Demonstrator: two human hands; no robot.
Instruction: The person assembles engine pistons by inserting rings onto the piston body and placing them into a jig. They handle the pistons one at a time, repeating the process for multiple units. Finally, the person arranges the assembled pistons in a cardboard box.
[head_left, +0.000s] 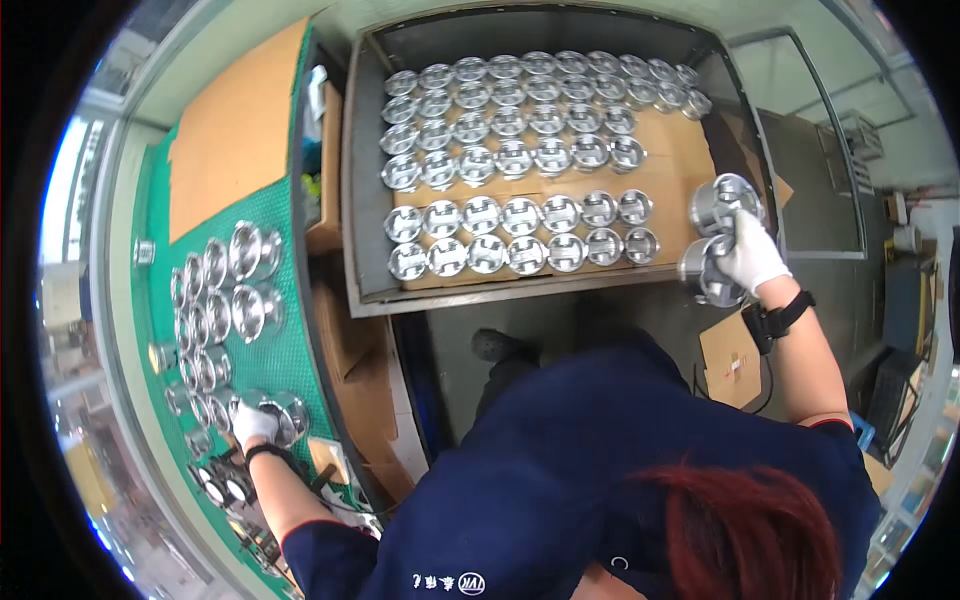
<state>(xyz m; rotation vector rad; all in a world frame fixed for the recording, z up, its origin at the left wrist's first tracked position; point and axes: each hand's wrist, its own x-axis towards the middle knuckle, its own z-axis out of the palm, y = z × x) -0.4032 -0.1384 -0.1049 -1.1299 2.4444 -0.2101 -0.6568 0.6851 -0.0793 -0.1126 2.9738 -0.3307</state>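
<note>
My right hand [752, 250], in a white glove, is closed on two shiny metal pistons, an upper piston [716, 206] and a lower piston [708, 272], above the right edge of the metal tray [560, 293]. On the left, my gloved left hand [254, 422] reaches down to a piston [290, 416] on the green mat [290, 335]. Its fingers curl against that piston and partly cover it; how firmly they grip does not show. Several more pistons [255, 250] stand in rows on the mat.
Rows of pistons [520, 215] stand on cardboard [668, 150] inside the tray. A large cardboard sheet [240, 125] covers the far part of the left bench. Dark round parts [225, 485] sit near its front. An open metal frame [830, 120] stands right of the tray.
</note>
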